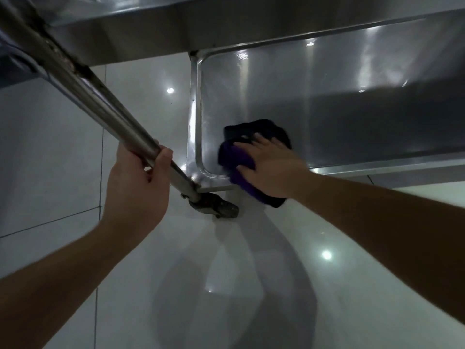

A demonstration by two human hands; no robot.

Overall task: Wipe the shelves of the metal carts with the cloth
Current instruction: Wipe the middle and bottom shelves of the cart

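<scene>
Item: bottom stainless-steel cart shelf (327, 96), tray-shaped with raised rim, at 2 o'clock, under an upper steel shelf (226, 26) at 12.

Crumpled purple-and-black cloth (236, 157): lies at the shelf's near corner, overhanging its rim, presumably to clean the corner.

Right hand (274, 167): fingers spread flat, pressing the cloth down.

Left hand (138, 185): at 9 o'clock, clenched around the tubular steel cart upright (83, 84), likely steadying the cart above its grey caster wheel (219, 209).
</scene>
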